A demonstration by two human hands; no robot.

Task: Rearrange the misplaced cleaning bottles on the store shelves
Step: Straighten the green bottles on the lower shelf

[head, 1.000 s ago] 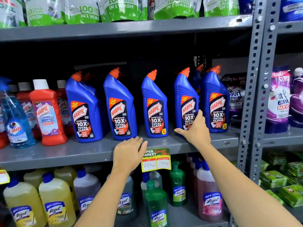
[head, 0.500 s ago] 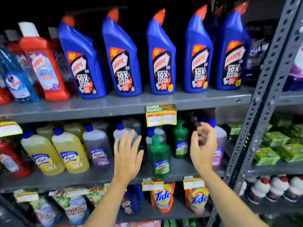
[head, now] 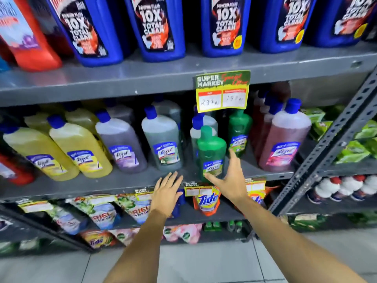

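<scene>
Both my hands are up at the middle shelf where the Lizol bottles stand. My right hand is spread wide open, thumb reaching across the bottom of the small green bottle and fingers up along its right side — right at the bottle, but not closed around it, and I can't tell if the thumb is really touching. That green bottle stands upright at the front edge of the shelf, just in front of a clear grey one, with a second green bottle behind and to its right. My left hand is open too, fingers together and flat, hovering by the shelf edge below the grey-green bottle, holding nothing. Left of that come a purple bottle and two yellow bottles; a pink bottle stands off to the right. Blue Harpic bottles fill the shelf above — a yellow price tag hangs from its edge.
</scene>
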